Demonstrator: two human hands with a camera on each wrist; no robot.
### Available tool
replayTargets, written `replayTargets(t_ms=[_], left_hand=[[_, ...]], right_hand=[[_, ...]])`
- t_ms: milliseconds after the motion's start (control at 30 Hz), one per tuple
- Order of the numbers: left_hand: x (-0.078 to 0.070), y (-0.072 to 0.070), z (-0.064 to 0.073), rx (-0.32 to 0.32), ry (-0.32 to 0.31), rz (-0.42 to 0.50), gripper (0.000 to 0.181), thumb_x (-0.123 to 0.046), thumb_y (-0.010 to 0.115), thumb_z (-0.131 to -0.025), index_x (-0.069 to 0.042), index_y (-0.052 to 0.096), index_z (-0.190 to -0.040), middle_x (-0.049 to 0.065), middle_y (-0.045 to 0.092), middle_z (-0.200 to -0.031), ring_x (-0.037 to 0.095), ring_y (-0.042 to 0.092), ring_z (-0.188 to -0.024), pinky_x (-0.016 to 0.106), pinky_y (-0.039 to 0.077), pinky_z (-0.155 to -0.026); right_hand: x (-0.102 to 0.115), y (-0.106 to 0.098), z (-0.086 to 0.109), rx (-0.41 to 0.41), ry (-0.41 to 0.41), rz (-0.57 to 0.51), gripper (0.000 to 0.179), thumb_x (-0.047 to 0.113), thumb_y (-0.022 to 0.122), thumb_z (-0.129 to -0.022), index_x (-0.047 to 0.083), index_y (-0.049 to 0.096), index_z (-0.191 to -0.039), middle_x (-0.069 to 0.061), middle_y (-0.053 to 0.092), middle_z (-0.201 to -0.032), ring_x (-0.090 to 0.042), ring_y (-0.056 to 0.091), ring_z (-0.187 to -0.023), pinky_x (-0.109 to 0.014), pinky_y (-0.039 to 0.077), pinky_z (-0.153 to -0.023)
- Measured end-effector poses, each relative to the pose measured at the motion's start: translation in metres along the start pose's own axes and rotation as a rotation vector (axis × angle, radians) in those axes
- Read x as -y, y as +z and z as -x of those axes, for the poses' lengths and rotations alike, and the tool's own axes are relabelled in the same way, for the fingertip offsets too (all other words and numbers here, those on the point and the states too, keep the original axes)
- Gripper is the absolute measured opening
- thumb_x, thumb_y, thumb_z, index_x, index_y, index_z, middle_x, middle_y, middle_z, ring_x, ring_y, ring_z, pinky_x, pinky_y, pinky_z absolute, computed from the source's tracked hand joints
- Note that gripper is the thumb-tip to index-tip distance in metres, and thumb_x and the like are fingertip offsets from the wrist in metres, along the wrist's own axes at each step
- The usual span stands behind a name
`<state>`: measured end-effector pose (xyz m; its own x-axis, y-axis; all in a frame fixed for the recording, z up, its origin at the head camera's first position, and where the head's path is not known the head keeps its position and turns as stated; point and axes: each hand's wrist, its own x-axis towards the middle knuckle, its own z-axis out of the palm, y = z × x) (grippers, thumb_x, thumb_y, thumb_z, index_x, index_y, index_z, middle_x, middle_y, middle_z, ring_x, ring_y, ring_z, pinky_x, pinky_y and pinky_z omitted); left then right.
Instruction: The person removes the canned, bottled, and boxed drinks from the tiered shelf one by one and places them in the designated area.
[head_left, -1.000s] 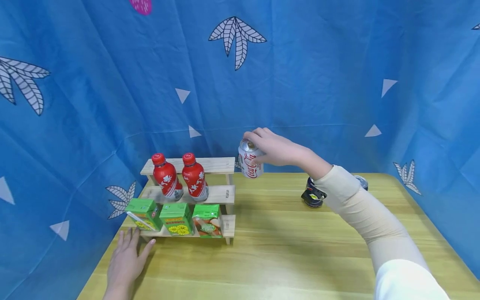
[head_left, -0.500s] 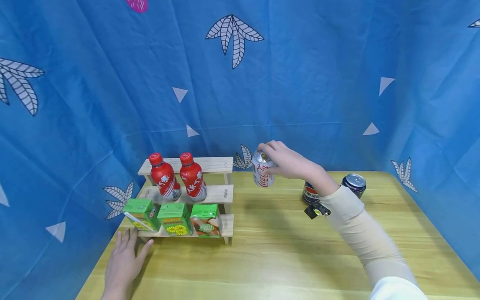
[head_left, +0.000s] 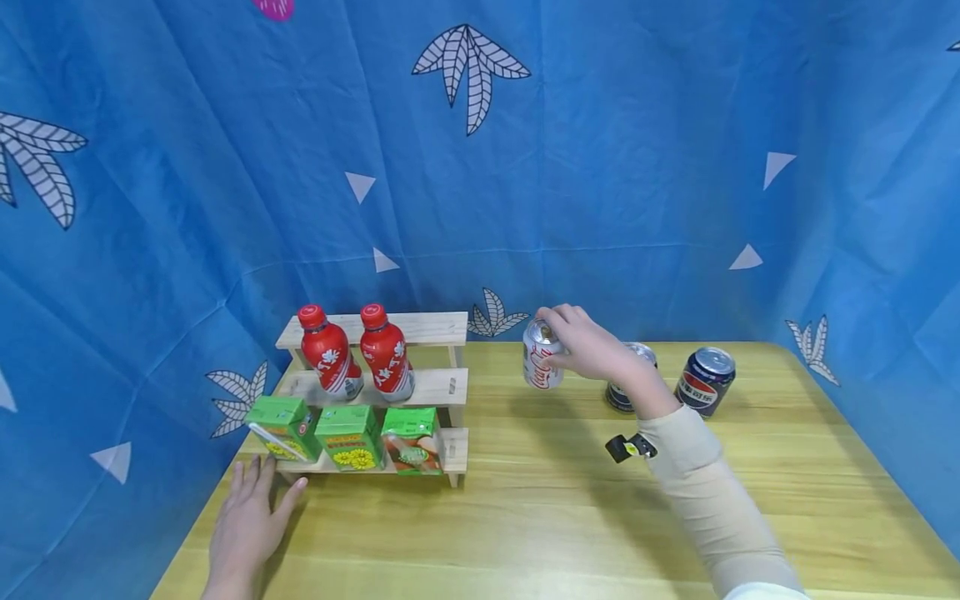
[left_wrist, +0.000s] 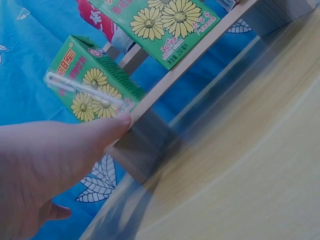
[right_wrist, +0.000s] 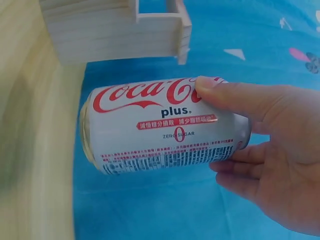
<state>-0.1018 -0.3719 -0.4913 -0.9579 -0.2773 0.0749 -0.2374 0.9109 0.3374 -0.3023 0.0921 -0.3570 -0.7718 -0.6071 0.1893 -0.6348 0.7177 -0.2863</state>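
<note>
My right hand grips a white Coca-Cola can by its upper part, right of the wooden rack. In the right wrist view the can has the thumb on one side and fingers on the other. It is upright, seemingly just above the table. My left hand has its fingers extended at the rack's front left corner. In the left wrist view a fingertip touches the lower shelf edge, by a green drink carton with a wrapped straw. Part of that hand is out of frame.
Two red bottles stand on the rack's middle tier, with green cartons on the lowest tier. Two dark cola cans stand on the table at the right, one partly behind my right wrist. A blue curtain encloses the back and sides.
My right hand has moved right and down with the white can, away from the rack and toward the table. The dark cans have come into fuller view. The left hand has stayed put.
</note>
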Motion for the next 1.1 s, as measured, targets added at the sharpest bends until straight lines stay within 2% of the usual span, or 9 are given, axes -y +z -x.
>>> replayTargets(t_ms=[267,600,800,1100], left_hand=[[-0.001,0.0,0.0,0.002,-0.006,-0.005,0.085,-0.059,0.042,-0.098,0.007,0.026,-0.15,0.036,0.018,-0.155,0.051,0.001,-0.147,0.072,0.015,-0.113],[0.0,0.0,-0.001,0.008,-0.004,-0.002,0.086,-0.06,0.041,-0.098,0.006,0.023,-0.151,0.035,0.016,-0.155,0.051,-0.002,-0.147,0.071,0.013,-0.114],[0.0,0.0,-0.004,0.009,-0.001,-0.005,0.085,-0.059,0.041,-0.098,0.005,0.025,-0.151,0.035,0.017,-0.156,0.051,0.0,-0.147,0.072,0.014,-0.113],[0.0,-0.003,-0.002,0.05,-0.014,-0.011,0.087,-0.061,0.039,-0.098,0.005,0.021,-0.152,0.035,0.013,-0.156,0.051,-0.003,-0.146,0.07,0.012,-0.115]], right_hand=[[-0.014,0.023,0.005,-0.023,0.029,0.014,0.068,0.019,0.074,-0.087,-0.001,0.04,-0.142,-0.022,0.051,-0.129,-0.038,0.046,-0.122,-0.051,0.049,-0.101],[-0.025,0.046,0.01,-0.06,0.086,0.007,0.067,0.015,0.075,-0.085,0.001,0.042,-0.141,-0.023,0.051,-0.13,-0.04,0.047,-0.122,-0.054,0.048,-0.102],[-0.029,0.056,0.013,-0.104,0.092,0.024,0.068,0.013,0.075,-0.083,-0.001,0.043,-0.14,-0.026,0.052,-0.129,-0.042,0.049,-0.12,-0.055,0.049,-0.1],[-0.031,0.067,0.014,-0.11,0.129,-0.001,0.07,0.017,0.075,-0.084,0.0,0.041,-0.143,-0.026,0.049,-0.132,-0.042,0.047,-0.123,-0.055,0.047,-0.103]])
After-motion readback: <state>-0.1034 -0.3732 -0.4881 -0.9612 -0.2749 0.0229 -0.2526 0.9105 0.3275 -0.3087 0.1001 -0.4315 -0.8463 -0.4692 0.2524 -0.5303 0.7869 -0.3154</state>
